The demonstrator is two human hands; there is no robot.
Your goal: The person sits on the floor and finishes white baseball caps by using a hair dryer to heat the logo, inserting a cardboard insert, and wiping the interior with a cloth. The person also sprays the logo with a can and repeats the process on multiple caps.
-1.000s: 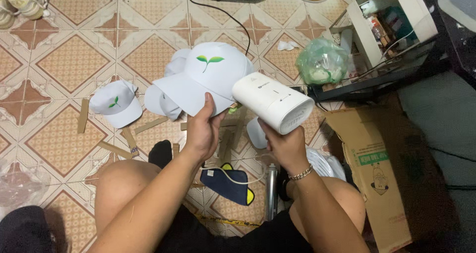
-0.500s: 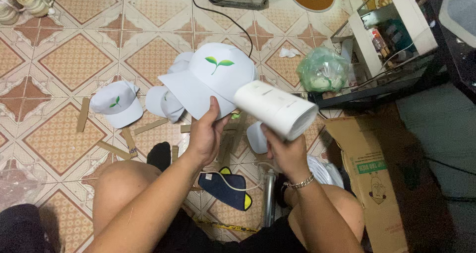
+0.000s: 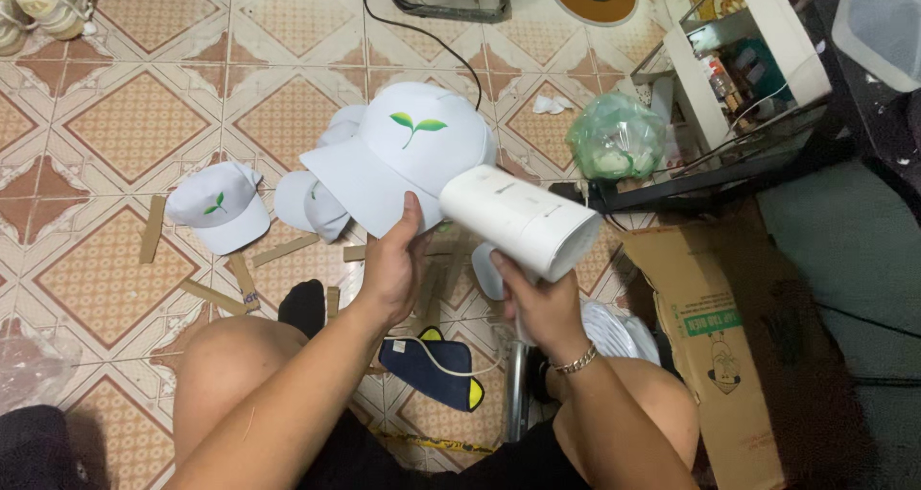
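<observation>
- A white cap point(image 3: 413, 154) with a green leaf picture is gripped by the left hand point(image 3: 393, 264), with the thumb pressed on the brim. The cap is held up in the air above the floor, with its brim low and to the left.
- A white blower point(image 3: 523, 221), shaped like a fat tube, is gripped by the right hand point(image 3: 537, 303) around its handle. Its wide end is pointed down and to the right, and its other end is just beside the cap.
- A chain bracelet point(image 3: 576, 360) is worn on the right wrist.
- A small pile of white caps point(image 3: 317, 202) is seen on the tiled floor point(image 3: 106, 116), just behind the held cap.
- One more white cap point(image 3: 219, 207) with a green leaf is laid alone on the floor, to the left of the pile.
- Flat brown card strips point(image 3: 216, 296) are scattered on the floor near the caps.
- A dark blue and yellow cloth piece point(image 3: 432, 365) is laid on the floor between the knees.
- A brown cardboard box point(image 3: 720, 346) is seen by the right leg.
- A green plastic bag point(image 3: 614, 137) is seen further back, near a white shelf point(image 3: 758, 48).
</observation>
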